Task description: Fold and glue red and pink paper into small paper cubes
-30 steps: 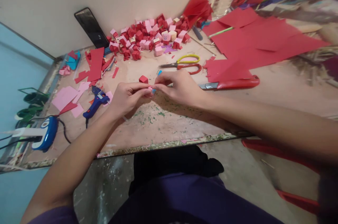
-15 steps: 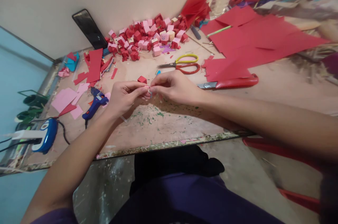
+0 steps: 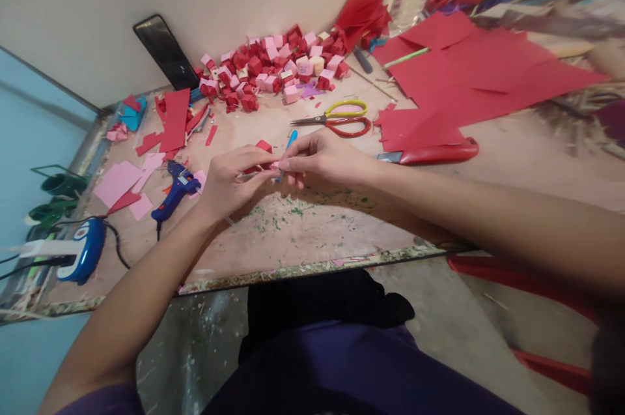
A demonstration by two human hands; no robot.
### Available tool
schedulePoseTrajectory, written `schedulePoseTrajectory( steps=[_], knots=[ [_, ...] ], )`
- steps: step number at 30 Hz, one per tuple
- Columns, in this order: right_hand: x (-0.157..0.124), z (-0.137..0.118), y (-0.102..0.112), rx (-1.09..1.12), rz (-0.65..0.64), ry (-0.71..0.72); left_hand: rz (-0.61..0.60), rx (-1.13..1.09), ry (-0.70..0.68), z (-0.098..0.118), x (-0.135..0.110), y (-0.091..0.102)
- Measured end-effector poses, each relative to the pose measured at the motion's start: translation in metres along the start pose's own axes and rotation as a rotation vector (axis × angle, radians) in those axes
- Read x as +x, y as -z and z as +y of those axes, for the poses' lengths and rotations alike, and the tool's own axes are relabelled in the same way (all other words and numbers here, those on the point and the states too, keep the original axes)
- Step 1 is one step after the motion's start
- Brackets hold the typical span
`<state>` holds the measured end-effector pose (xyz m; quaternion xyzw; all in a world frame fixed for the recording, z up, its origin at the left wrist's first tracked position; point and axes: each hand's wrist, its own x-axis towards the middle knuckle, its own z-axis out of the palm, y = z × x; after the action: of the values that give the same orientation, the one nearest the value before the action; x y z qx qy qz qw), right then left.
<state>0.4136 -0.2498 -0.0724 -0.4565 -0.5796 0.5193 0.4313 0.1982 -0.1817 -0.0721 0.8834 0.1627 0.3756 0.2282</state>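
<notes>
Over the middle of the bench, the fingertips of my left hand [image 3: 232,177] and my right hand [image 3: 319,157] meet in a pinch. A small pink paper piece [image 3: 275,165] shows between them, mostly covered by the fingers. A thin blue stick [image 3: 292,139] sticks out beyond my right fingers; whether they grip it or it lies behind them I cannot tell. Just past my left fingertips sits a small red paper cube [image 3: 264,146], partly hidden. Scissors [image 3: 325,120] with one yellow and one red handle lie beyond my right hand, and a red-handled cutter knife [image 3: 434,152] lies beside my right forearm.
A heap of red and pink paper cubes [image 3: 268,70] lies against the wall, near a leaning phone [image 3: 166,50]. Red paper sheets [image 3: 483,76] spread at right. A blue glue gun [image 3: 174,190], pink paper [image 3: 117,182] and a blue power socket [image 3: 88,251] are at left.
My right fingers have shifted slightly and spread a little below the pinch. More of the blue stick shows, and my left hand now covers more of the red cube.
</notes>
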Motion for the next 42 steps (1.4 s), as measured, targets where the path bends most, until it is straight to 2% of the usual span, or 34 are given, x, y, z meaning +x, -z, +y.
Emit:
schedulePoseTrajectory(
  steps=[4,10,18,28,33,38,42],
  knots=[
    [0.000,-0.003,0.001,-0.027,-0.003,-0.019,-0.012,-0.024,0.002,0.002,0.001,0.002],
    [-0.001,-0.004,0.002,-0.042,-0.082,-0.047,-0.068,0.010,-0.017,0.001,-0.001,0.001],
    [-0.002,-0.003,0.000,-0.011,-0.126,-0.122,-0.104,0.085,-0.107,-0.003,-0.004,-0.004],
    [-0.003,-0.006,-0.003,-0.132,-0.052,-0.129,-0.149,0.271,-0.192,0.003,-0.007,-0.004],
    [-0.003,-0.003,-0.003,-0.161,-0.041,-0.144,-0.159,0.380,-0.308,0.005,-0.008,-0.003],
    [-0.002,-0.002,0.002,-0.130,-0.102,-0.131,-0.154,0.340,-0.257,0.005,-0.009,-0.004],
    [-0.004,-0.007,0.003,-0.107,-0.117,-0.187,-0.134,0.258,-0.211,0.006,-0.010,-0.008]
  ],
)
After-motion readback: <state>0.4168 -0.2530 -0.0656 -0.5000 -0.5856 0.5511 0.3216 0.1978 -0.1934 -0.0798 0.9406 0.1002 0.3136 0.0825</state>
